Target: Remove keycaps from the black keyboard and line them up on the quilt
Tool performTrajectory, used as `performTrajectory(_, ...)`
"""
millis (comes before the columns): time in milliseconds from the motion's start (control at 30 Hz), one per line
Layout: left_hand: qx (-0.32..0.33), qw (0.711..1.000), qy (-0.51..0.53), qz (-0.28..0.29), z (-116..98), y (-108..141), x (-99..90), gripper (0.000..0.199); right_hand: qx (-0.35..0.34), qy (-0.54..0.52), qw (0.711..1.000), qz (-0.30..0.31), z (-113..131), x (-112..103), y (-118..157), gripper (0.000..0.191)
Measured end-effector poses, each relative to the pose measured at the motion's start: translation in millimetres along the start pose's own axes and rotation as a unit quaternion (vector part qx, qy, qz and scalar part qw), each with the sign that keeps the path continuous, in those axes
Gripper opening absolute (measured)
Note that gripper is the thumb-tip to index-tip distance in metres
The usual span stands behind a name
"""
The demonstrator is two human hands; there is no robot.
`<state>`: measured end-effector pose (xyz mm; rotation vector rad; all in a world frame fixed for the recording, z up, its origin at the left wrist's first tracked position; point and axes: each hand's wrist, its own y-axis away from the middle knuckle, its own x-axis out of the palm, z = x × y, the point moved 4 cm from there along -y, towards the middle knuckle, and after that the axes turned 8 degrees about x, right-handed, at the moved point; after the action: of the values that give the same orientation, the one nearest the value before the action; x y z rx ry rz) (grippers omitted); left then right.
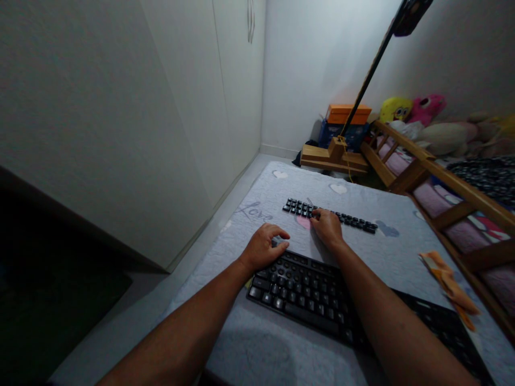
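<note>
A black keyboard [306, 292] lies slantwise on the bedspread, with several keycaps off its upper left part, where bare switch mounts show. Beside that upper left corner, my left hand [265, 247] rests with thumb and forefinger apart, holding nothing. Farther off, loose black keycaps [358, 221] are laid out in rows on the cloth. My right hand [326, 228] reaches over the keyboard to these rows, its fingertips pinched at a dark keycap [316, 213]. A thin grey wire-like piece [309, 201] shows just past the fingertips. My right forearm hides part of the keyboard.
The pale blue bedspread [249, 343] has printed hearts. An orange cloth [450, 281] lies at the right, near a wooden rail [426, 161]. A white cupboard [181, 107] stands left. Behind are a wooden stand [322, 153] with a black pole [372, 69], boxes [348, 113] and plush toys [396, 109].
</note>
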<state>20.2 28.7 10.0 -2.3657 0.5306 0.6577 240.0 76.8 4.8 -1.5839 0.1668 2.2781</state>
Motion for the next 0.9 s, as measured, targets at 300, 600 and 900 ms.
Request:
performTrajectory(300, -0.009, 1.0, 0.001, 0.008, -0.6, 0.2, 0.4, 0.011, 0.002, -0.031, 0.999, -0.01, -1.2, -0.3, 1.9, 0.025)
performTrajectory(600, -0.015, 1.0, 0.002, 0.01, 0.7, 1.3, 1.7, 0.011, 0.009, -0.176, 0.983, -0.046, -2.6, -27.8, 8.5, 0.021)
performTrajectory(900, 0.012, 0.999, 0.005, 0.033, -1.6, 1.8, 1.4, 0.012, 0.02, -0.406, 0.913, -0.039, -11.1, -86.9, 65.7, 0.038)
